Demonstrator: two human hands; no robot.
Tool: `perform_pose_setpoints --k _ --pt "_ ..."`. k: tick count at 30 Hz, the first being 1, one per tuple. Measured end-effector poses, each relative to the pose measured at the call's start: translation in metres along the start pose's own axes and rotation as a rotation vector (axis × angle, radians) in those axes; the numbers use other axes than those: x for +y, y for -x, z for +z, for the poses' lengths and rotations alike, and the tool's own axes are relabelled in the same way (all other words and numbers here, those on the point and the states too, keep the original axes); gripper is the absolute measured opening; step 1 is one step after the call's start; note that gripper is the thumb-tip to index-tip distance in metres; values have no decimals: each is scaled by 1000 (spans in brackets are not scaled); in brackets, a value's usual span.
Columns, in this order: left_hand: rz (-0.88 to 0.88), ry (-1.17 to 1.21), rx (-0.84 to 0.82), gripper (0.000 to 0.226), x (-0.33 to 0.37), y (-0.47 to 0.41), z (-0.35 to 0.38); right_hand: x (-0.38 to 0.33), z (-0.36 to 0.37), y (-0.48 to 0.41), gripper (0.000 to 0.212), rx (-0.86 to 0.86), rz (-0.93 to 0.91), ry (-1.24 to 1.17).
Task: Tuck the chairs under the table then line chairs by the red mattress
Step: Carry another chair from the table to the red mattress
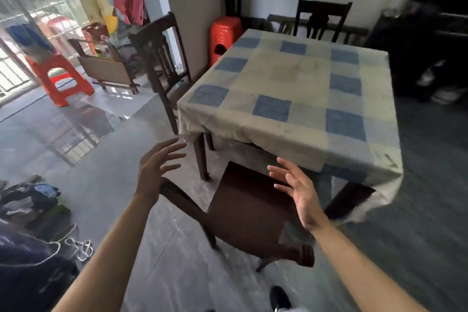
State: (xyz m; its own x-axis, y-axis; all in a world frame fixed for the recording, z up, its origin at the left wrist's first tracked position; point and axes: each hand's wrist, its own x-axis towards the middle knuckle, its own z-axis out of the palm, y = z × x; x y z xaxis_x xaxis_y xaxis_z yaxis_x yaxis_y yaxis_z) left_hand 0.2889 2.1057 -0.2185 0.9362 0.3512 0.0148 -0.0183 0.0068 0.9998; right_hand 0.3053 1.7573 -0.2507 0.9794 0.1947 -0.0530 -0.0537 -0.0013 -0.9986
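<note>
Dark wood chair [249, 208] stands partly under the table [291, 88], seemingly not fully tucked, both hands spread empty above it, left hand [157, 167] and right hand [298, 192]; next, grasp and push.

The near chair [249, 210] at six o'clock shows only part of its seat and top rail — the right hand [297, 192] and the table's checked cloth [291, 99] cover the rest. The far chair [321, 19] at one o'clock hides its seat behind the table. At three o'clock the dark corner is smeared by blur — nothing there can be told. The shoe [279, 299] is cut by the bottom edge.
</note>
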Motion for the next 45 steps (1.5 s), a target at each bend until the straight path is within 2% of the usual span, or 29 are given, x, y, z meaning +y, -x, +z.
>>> perform_pose_setpoints --k 8,12,14,17,20,24,30,36,41,45 --pt "-44 -16 -201 37 -41 -15 -43 12 -31 59 34 167 72 209" --pt "-2 -81 -303 33 -65 -23 -43 39 -32 92 37 216 186 160" --pt "-40 -84 -320 30 -79 -28 -51 58 -20 102 38 252 197 104" --pt "-162 -52 -316 27 -108 -28 -58 78 -4 108 43 358 174 -17" --pt "-276 83 -284 27 -124 -30 -54 79 7 101 46 433 139 -125" --pt "-303 151 -242 23 -127 -40 -52 76 15 91 44 520 118 -233" --pt "-303 213 -175 22 -114 -39 -35 69 11 82 40 589 60 -245" --pt "-266 251 -270 19 -78 -55 27 25 -35 89 39 708 -9 -280" --pt "-340 329 -340 13 -63 -46 118 5 -85 142 41 916 -81 -296" --pt "-366 272 -470 14 -51 -12 207 -3 -137 204 40 1087 -70 -320"
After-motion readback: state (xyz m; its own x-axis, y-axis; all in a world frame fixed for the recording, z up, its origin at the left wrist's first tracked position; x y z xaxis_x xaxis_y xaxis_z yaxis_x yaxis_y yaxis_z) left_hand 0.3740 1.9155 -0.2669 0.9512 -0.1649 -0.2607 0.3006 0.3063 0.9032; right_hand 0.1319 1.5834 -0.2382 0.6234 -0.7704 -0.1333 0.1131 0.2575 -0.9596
